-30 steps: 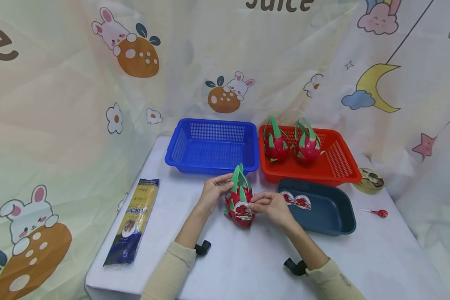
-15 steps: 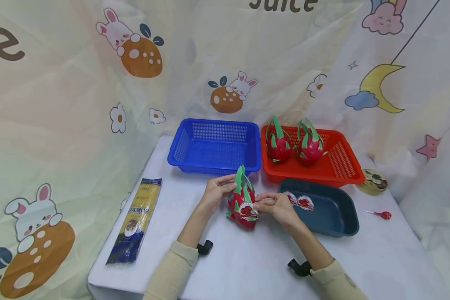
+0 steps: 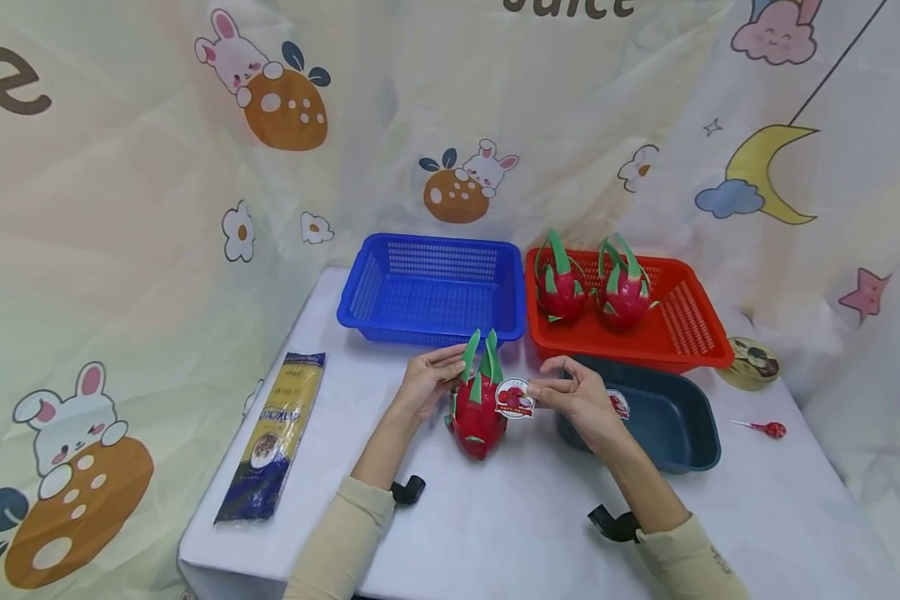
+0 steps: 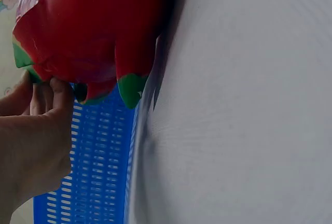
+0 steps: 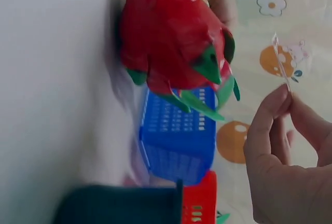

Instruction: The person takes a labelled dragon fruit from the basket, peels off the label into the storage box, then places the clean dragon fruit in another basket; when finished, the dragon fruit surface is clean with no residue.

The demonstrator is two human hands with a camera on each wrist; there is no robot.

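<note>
A red dragon fruit (image 3: 476, 417) with green leaf tips stands on the white table in front of the blue basket. My left hand (image 3: 423, 382) pinches it by a green leaf; the left wrist view shows thumb and fingertips at that leaf, below the red body (image 4: 98, 27). A round label (image 3: 514, 398) printed with red fruit is pinched between thumb and fingers of my right hand (image 3: 579, 402), just right of the dragon fruit. Seen nearly edge-on in the right wrist view, the label (image 5: 281, 60) is apart from the fruit.
Behind stand a blue basket (image 3: 435, 304) and a red basket (image 3: 682, 312) with two dragon fruits (image 3: 624, 298). A dark tray (image 3: 675, 425) at right holds another label (image 3: 618, 403), partly hidden by my hand. Around lie a pasta packet (image 3: 270, 442), a lollipop (image 3: 774, 430) and a round tin (image 3: 750, 363).
My right hand has moved right with the label, from in front of the dragon fruit to beside it. My left hand keeps its hold; the fruit has turned slightly. The head view has shifted a little.
</note>
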